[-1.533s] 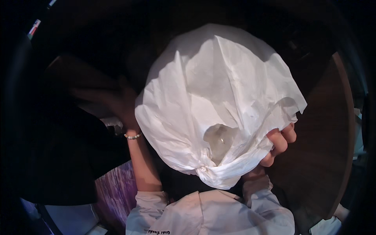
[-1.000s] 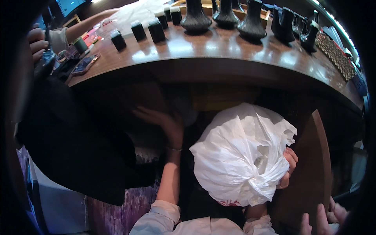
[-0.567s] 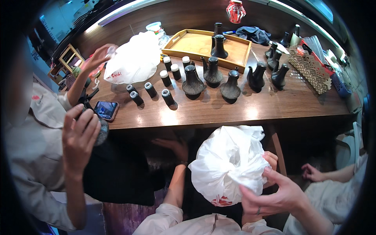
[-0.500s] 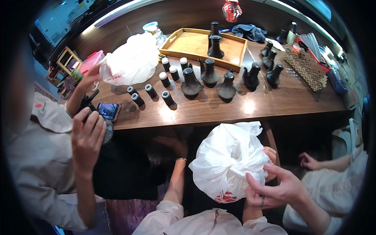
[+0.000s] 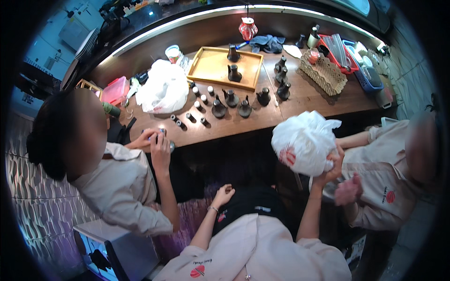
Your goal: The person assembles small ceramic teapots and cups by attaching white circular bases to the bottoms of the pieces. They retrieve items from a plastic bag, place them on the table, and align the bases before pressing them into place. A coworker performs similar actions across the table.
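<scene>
A knotted white plastic bag point(image 5: 303, 143) with red print hangs in the air before the table's front edge. My right hand point(image 5: 332, 167) grips it at its lower right side; the bag hides its contents. My left hand point(image 5: 222, 195) rests by my lap with fingers loosely curled, and nothing shows in it. To the right, a co-worker's blurred hand point(image 5: 349, 189) is just below my right hand, apart from the bag. On the left, another person's hands point(image 5: 159, 147) hold a small dark vessel at the table edge.
On the brown table point(image 5: 225, 130) stand several dark spouted bottles point(image 5: 219, 108) and small black jars point(image 5: 204, 122), some white-capped. Behind are a wooden tray point(image 5: 199, 63), another white bag point(image 5: 164, 86), a red basket point(image 5: 347, 65) and a blue basket point(image 5: 370, 83). A red lantern point(image 5: 248, 29) hangs above.
The bag has moved up and right toward the right-hand co-worker, whose hand has come near. My left hand has drawn back and curled. The view has shifted; the left-hand person has lowered the vessel.
</scene>
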`<state>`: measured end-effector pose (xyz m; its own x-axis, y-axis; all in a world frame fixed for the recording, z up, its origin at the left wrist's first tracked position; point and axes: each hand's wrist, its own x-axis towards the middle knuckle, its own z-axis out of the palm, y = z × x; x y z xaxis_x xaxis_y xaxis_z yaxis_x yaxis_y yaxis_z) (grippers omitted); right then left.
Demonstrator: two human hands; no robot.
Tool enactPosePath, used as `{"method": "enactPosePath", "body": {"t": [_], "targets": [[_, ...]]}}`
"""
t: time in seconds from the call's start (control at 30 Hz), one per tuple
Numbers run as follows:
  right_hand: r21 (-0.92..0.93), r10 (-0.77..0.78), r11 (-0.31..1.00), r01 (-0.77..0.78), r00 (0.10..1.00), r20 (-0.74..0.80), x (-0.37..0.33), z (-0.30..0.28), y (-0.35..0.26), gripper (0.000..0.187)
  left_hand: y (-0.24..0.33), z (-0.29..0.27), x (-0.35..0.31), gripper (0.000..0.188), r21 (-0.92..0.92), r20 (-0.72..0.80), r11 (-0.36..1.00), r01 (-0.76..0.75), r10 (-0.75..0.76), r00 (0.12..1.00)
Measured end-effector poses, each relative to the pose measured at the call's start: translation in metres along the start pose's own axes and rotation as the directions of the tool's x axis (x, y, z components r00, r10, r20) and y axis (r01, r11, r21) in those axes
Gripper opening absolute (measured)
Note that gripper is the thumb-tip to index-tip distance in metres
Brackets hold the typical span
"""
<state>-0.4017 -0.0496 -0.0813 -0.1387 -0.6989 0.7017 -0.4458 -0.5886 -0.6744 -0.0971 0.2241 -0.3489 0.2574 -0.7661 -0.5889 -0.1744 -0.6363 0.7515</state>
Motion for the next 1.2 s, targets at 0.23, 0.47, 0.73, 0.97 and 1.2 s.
{"method": "enactPosePath", "body": {"t": [0.23,0.47,0.73,0.97,1.2], "targets": [[-0.124,0.001,0.992,-0.03,0.974,-0.228,0.038,-0.041,-0.006,0.026,0.123,0.02,0.003,0.062,0.15,0.141,0.972,-0.183,0.163,0.977],[-0.257,0.016,0.963,-0.086,0.964,-0.264,0.029,-0.078,0.009,0.026,0.273,0.146,0.071,0.105,0.251,0.339,0.947,-0.201,0.109,0.935],[-0.072,0.244,0.958,-0.279,0.919,-0.308,-0.016,-0.091,-0.011,0.019,0.271,0.236,0.09,0.109,0.274,0.255,0.96,0.065,-0.138,0.957],[-0.11,0.28,0.941,-0.32,0.919,-0.278,-0.022,-0.089,-0.013,0.013,0.238,0.262,0.105,0.086,0.361,0.251,0.932,-0.027,-0.069,0.965],[-0.278,0.203,0.926,-0.257,0.957,-0.206,-0.021,-0.089,-0.023,0.015,0.226,0.274,0.117,0.084,0.361,0.261,0.932,0.043,-0.145,0.954]]}}
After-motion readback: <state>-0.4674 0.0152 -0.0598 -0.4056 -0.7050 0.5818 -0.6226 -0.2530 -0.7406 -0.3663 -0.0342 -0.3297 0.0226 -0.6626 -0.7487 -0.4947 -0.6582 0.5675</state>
